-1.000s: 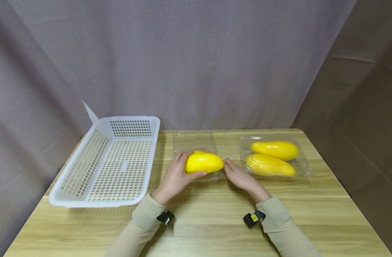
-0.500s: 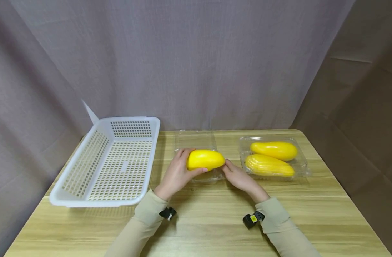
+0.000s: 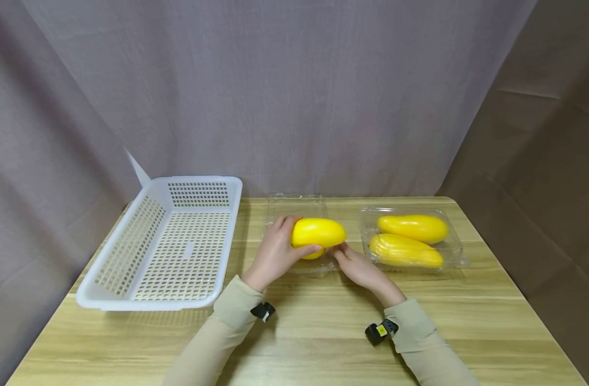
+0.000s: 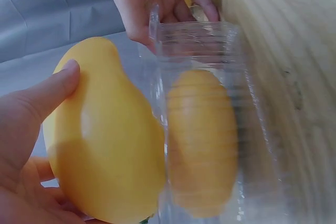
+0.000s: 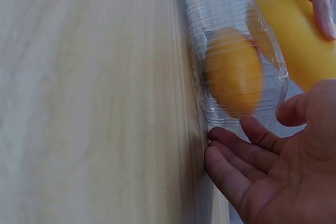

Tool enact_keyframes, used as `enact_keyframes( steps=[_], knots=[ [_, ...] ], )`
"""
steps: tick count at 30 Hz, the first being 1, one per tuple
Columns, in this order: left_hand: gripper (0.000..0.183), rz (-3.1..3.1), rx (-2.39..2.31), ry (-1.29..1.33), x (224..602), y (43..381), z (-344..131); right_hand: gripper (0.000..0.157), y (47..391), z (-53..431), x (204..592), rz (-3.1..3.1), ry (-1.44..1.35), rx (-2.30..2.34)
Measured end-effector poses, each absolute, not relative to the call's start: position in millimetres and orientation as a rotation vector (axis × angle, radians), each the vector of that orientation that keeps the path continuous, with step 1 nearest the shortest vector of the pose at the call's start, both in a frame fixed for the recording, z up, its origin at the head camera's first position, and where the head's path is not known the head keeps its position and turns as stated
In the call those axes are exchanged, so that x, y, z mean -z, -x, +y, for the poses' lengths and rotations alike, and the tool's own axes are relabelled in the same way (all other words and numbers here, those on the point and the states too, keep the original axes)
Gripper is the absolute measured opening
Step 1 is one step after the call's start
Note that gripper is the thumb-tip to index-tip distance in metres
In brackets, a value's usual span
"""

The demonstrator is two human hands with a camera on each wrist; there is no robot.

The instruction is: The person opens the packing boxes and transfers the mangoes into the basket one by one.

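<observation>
Now the left hand, fingers curled round the upper fruit, has shifted it toward two o'clock, so it sits largely above the clear box; the lower fruit, hidden half a second ago, shows at six o'clock inside. The right hand, fingers loose, touches the box at four o'clock.

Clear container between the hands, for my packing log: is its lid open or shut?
Open: its lid lies back toward the curtain, and the left hand holds a yellow fruit above a second fruit inside.
</observation>
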State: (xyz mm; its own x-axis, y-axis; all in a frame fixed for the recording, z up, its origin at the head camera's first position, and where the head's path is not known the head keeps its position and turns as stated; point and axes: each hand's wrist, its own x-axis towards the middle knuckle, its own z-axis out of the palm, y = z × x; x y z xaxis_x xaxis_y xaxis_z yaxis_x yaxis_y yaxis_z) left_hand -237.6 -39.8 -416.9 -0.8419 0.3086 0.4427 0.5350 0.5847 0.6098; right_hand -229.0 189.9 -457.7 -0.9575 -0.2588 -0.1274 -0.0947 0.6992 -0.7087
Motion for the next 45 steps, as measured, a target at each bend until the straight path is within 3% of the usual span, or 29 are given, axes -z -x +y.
enact_keyframes(
  steps=[12, 29, 45],
  knots=[
    [0.079, -2.547, 1.139, 0.721, 389, 249, -22, 0.040, 233, 190, 456, 2.737, 0.306, 1.071],
    [0.076, -2.395, 1.038, 0.869, 310, 254, 1, 0.041, 232, 192, 457, 2.679, 0.314, 1.149],
    [0.079, -2.386, 0.910, 0.890, 269, 262, -28, 0.043, 233, 191, 459, 2.716, 0.341, 1.126]
  ],
)
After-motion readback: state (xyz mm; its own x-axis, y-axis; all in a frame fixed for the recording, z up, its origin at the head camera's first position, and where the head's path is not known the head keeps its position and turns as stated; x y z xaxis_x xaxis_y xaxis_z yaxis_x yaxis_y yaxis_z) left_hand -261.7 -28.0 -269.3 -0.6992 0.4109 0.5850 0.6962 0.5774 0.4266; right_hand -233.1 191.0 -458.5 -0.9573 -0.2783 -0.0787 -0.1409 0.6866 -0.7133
